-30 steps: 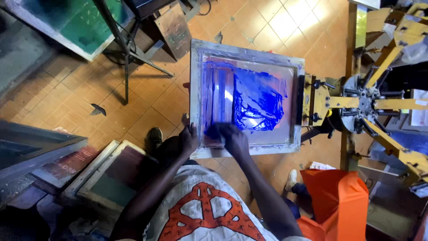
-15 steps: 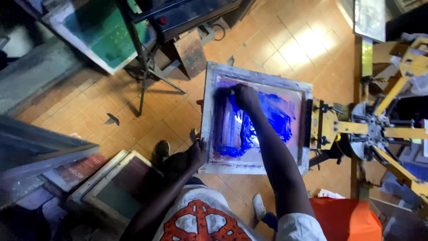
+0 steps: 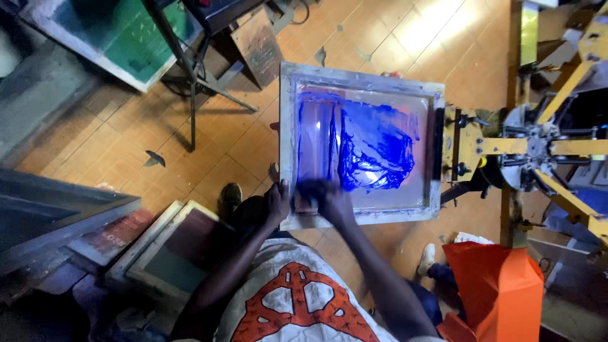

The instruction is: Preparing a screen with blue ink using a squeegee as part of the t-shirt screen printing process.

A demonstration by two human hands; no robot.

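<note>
A screen-printing frame (image 3: 361,75) with a pale metal rim lies flat in front of me, its mesh smeared with blue ink (image 3: 375,149). My left hand (image 3: 276,204) grips the frame's near left corner. At the near edge of the mesh, my right hand (image 3: 329,201) is closed on a dark squeegee (image 3: 308,190), which is blurred by motion. A paler swept strip runs up the left side of the mesh from that hand. My white shirt with an orange pattern fills the bottom of the view.
The frame's right side is clamped to a yellow carousel press (image 3: 538,147). An orange cloth (image 3: 500,285) lies at lower right. Spare screens (image 3: 171,253) are stacked at lower left, a green screen (image 3: 120,38) sits upper left, and black stand legs (image 3: 190,82) cross the tiled floor.
Half a second ago my right hand was at the far end of the mesh; it has come back to the near edge. My left hand stays at the frame's corner.
</note>
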